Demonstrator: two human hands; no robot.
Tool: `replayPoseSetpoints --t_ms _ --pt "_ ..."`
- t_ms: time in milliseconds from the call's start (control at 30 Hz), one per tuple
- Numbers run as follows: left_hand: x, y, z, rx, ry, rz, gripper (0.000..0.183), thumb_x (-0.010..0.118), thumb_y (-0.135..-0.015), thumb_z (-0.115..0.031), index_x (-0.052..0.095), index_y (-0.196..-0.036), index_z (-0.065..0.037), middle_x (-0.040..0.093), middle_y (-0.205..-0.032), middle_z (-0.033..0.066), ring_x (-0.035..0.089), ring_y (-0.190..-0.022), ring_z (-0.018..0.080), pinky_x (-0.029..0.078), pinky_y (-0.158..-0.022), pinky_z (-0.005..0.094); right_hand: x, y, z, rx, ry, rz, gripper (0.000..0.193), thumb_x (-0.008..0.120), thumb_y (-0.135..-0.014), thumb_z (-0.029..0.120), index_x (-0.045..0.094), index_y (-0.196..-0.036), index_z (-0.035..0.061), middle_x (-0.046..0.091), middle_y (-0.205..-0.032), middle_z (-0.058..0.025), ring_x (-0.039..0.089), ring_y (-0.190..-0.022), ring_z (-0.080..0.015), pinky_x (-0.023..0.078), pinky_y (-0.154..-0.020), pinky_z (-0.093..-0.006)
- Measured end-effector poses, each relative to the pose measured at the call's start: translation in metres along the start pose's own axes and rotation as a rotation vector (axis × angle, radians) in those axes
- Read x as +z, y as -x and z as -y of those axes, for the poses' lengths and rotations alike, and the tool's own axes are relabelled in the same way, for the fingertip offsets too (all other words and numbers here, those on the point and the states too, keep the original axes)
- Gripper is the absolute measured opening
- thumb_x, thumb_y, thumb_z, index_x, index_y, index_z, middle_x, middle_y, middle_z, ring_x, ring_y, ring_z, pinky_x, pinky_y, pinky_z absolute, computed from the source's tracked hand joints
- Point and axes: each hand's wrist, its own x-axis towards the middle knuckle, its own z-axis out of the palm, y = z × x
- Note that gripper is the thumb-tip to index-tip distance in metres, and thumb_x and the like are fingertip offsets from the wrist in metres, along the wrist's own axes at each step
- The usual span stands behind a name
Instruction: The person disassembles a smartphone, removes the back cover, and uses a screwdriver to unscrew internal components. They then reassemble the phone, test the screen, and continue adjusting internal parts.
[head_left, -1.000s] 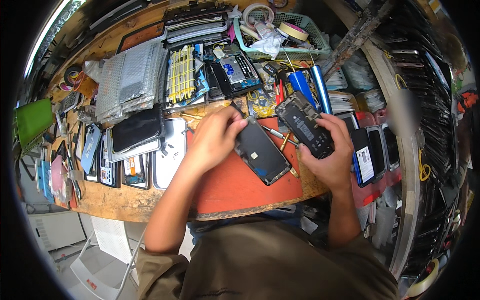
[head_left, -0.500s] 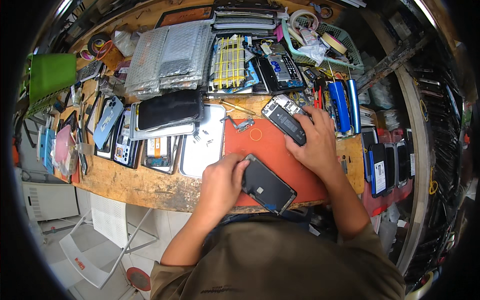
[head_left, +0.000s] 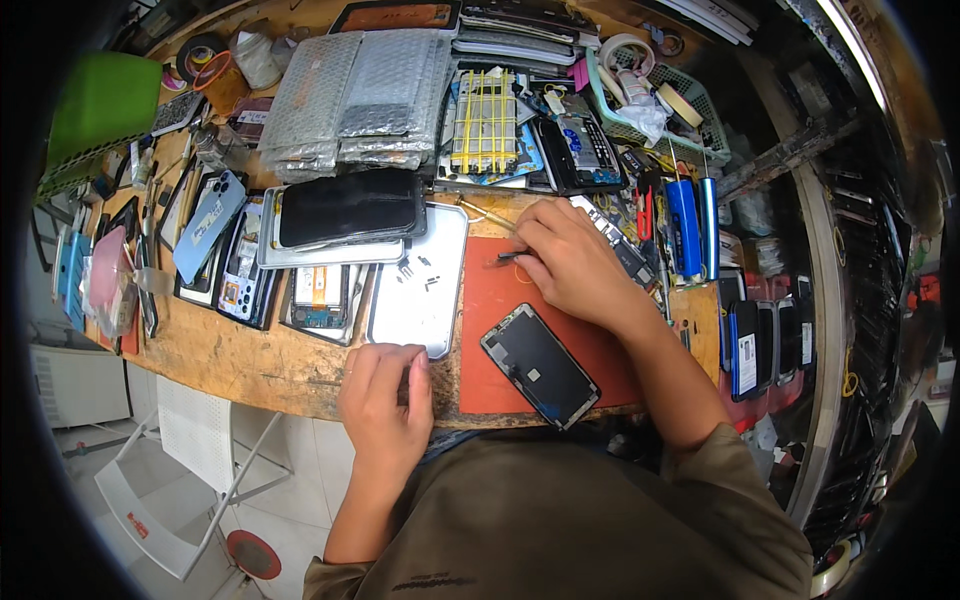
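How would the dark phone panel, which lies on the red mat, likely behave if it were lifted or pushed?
The phone panel is probably stiff and light, since it looks thin and lies flat. It may be fragile, given its slim edges. Pushed nearer, it might tip off, because its lower corner seems to reach the front edge of the wooden bench.

A wooden workbench (head_left: 280,372) carries a red mat (head_left: 488,292) along its near edge; a white tray (head_left: 415,318) lies just left of it; bubble-wrapped stacks (head_left: 382,105) sit toward the far edge; a green basket (head_left: 614,112), toward the far right corner.
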Motion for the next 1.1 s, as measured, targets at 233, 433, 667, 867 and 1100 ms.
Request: replayPoseSetpoints --t_ms 233,433,667,867,1100 --pt "0.015 -0.016 -0.021 0.216 0.1 0.012 0.035 0.082 -0.085 0.002 0.075 -0.118 -0.004 0.068 -0.11 0.0124 0.065 -0.097 0.0329 0.053 -0.083 0.0426 -0.028 0.041 0.037 0.578 -1.269 0.121 0.02 0.078 -0.1 0.005 0.073 -0.118 -0.0029 0.075 -0.095 -0.0016 0.07 -0.086 -0.0077 0.057 -0.078 -0.0235" --pt "0.029 -0.037 -0.031 0.384 0.09 0.155 0.04 0.088 -0.083 -0.008 0.077 -0.122 -0.011 0.068 -0.129 0.0109 0.06 -0.123 0.0365 0.049 -0.102 0.0473 -0.041 0.073 0.043 0.676 -1.521 0.249 0.022 0.079 -0.1 0.006 0.074 -0.12 -0.0018 0.075 -0.1 -0.0008 0.069 -0.091 -0.005 0.057 -0.083 -0.0217" --pt "0.022 -0.021 -0.039 -0.327 0.47 0.561 0.009 0.079 -0.1 -0.003 0.073 -0.106 0.0 0.074 -0.086 0.0046 0.069 -0.074 0.0104 0.056 -0.067 0.0248 -0.036 0.088 0.044 0.342 -0.981 -0.037 0.025 0.081 -0.099 0.012 0.074 -0.121 0.0014 0.074 -0.096 -0.0045 0.07 -0.086 -0.0122 0.056 -0.078 -0.0271" --pt "0.022 -0.01 -0.038 -0.729 0.835 0.621 0.014 0.072 -0.107 -0.007 0.071 -0.117 0.003 0.074 -0.087 0.0038 0.066 -0.071 0.0065 0.054 -0.065 0.0228 -0.017 0.082 0.028 0.393 -1.184 0.17 0.014 0.075 -0.101 0.008 0.077 -0.112 -0.0012 0.077 -0.097 -0.009 0.072 -0.085 -0.0132 0.057 -0.077 -0.03" --pt "0.026 -0.011 -0.025 -0.382 0.229 0.258 0.012 0.071 -0.108 -0.011 0.073 -0.108 0.001 0.072 -0.087 0.0042 0.057 -0.066 0.006 0.046 -0.059 0.0238 -0.001 0.055 0.01 0.427 -0.811 0.177 0.018 0.077 -0.098 0.011 0.077 -0.111 -0.0021 0.076 -0.097 -0.0169 0.075 -0.085 -0.0286 0.058 -0.081 -0.0406"
